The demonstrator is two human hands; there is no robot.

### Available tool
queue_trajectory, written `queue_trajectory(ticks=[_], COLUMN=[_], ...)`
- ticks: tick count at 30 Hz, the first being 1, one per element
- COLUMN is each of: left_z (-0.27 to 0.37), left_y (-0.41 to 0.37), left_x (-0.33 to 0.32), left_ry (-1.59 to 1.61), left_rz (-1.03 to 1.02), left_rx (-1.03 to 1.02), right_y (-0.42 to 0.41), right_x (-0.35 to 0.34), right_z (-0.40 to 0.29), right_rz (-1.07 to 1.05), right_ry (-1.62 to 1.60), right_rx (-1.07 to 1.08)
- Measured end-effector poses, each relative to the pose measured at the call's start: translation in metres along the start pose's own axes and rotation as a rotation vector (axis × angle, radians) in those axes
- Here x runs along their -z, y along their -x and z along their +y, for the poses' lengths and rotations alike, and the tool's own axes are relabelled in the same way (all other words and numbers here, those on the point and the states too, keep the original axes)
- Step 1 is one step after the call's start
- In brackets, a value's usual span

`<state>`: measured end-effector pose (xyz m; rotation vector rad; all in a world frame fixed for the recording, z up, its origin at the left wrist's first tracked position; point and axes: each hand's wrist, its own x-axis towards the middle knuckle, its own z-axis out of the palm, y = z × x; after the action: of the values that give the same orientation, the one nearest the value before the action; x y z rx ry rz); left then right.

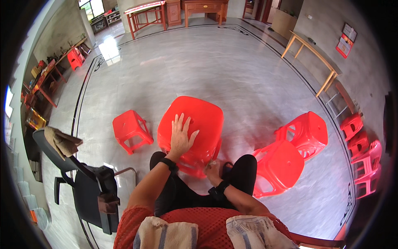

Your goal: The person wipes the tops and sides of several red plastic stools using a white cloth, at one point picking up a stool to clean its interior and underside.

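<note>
A red plastic stool (206,116) stands upright between my knees. My left hand (181,137) lies palm down on its seat, fingers spread, with nothing held. Beside the stool's near right side, my right hand (213,174) is low with its fingers curled. Something small and pale shows at those fingertips, too unclear to name, and I cannot tell whether the hand grips it or the stool's leg. Both wrists wear dark bands.
A smaller red stool (127,124) stands to the left. On the right are two more red stools, a nearer one (284,165) and a farther one (312,127). A black office chair (90,193) with a brown cloth (60,141) is close at left. A wooden table (314,51) lines the right wall.
</note>
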<state>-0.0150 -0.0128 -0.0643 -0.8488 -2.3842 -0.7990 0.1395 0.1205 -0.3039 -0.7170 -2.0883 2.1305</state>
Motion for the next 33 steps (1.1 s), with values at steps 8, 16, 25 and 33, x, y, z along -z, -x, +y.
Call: queue_trajectory(ticks=[8,16,25,33], left_z=[0.042,0.025,-0.168,0.049], left_y=[0.08,0.179,0.153,0.244], left_x=[0.043,0.01,-0.05,-0.187], left_ry=[0.535,0.837,0.796,0.788], left_rz=[-0.051,-0.023,0.471,0.331], left_rx=[0.144,0.856,1.183,0.949], right_y=[0.033,0.036,-0.007,-0.006], right_x=[0.005,0.012,0.017,0.019], right_z=[-0.102,-0.175,-0.174,-0.174], right_rz=[-0.229,-0.404,0.0,0.007], right_ry=[-0.129,0.61,0.202,0.207], right_rx=[-0.008,0.36,0.289,0.222])
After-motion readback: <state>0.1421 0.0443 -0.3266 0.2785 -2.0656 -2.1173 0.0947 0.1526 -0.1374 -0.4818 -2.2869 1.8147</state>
